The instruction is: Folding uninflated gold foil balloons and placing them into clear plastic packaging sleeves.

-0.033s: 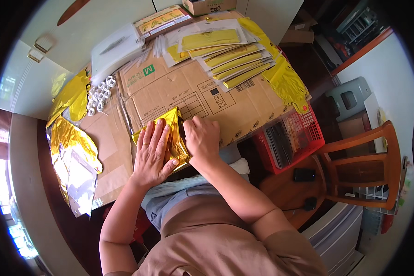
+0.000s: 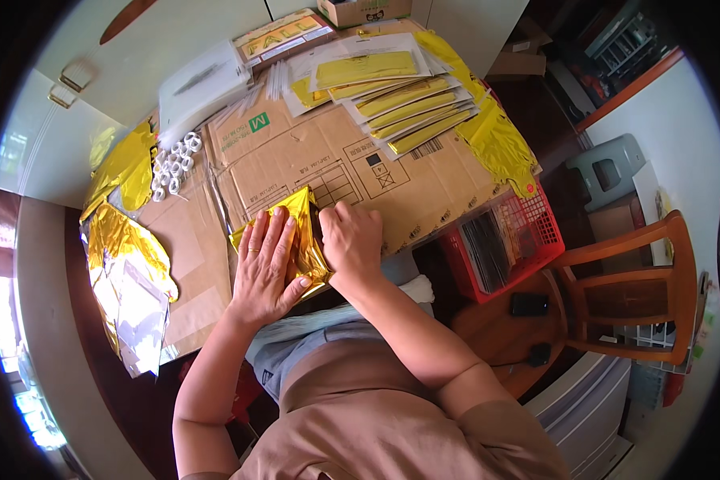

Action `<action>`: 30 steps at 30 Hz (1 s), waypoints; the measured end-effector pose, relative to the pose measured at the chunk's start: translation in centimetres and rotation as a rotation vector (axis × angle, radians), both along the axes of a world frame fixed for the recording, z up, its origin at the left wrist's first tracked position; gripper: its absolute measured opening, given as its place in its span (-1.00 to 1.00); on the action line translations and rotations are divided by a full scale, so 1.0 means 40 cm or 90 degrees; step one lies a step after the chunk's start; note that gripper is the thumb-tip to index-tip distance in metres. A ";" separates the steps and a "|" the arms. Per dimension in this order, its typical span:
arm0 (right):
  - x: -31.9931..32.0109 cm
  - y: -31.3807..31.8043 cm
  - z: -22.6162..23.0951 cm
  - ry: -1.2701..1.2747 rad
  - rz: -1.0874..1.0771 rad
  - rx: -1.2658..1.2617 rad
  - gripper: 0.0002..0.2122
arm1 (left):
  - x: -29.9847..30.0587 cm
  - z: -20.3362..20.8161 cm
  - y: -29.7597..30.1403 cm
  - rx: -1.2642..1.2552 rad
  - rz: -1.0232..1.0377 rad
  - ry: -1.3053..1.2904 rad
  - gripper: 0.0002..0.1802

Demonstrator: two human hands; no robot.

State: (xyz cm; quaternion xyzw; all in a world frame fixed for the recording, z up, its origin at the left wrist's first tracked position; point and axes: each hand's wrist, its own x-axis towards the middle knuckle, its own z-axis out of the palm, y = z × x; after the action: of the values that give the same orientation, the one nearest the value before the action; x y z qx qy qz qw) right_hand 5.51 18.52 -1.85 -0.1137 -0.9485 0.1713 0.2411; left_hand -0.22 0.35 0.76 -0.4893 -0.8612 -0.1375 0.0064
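A shiny gold foil piece [image 2: 305, 244], folded into a small packet, lies at the near edge of the cardboard-covered table [image 2: 276, 164]. My left hand [image 2: 264, 270] rests flat on it with fingers stretched out, a ring on one of them. Against the packet's right edge, my right hand [image 2: 352, 240] is curled closed, knuckles up. Its fingertips are hidden, so what they hold, if anything, cannot be made out.
Yellow packets in clear sleeves [image 2: 412, 100] fan out at the back right. White rolls [image 2: 172, 166], a stack of clear bags [image 2: 204, 88] and loose gold foil [image 2: 128, 256] lie leftward. A red basket [image 2: 548, 232] and wooden chair [image 2: 624, 308] stand right.
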 end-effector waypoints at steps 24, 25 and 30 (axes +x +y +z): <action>0.038 0.033 0.010 0.167 0.240 -0.031 -0.87 | 0.000 0.003 0.003 0.007 0.001 0.011 -0.03; 0.039 0.033 0.009 0.171 0.243 -0.032 -0.86 | -0.001 0.003 0.004 0.007 0.001 0.011 -0.03; 0.044 0.040 0.004 0.150 0.250 -0.029 -0.77 | -0.001 0.002 0.003 0.003 0.002 0.012 -0.04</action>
State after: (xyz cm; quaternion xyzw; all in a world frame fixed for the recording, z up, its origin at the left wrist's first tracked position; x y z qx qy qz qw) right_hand 7.27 20.13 -1.70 0.0884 -0.9137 0.2480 0.3094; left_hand -0.26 0.48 0.82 -0.4890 -0.8617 -0.1345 0.0161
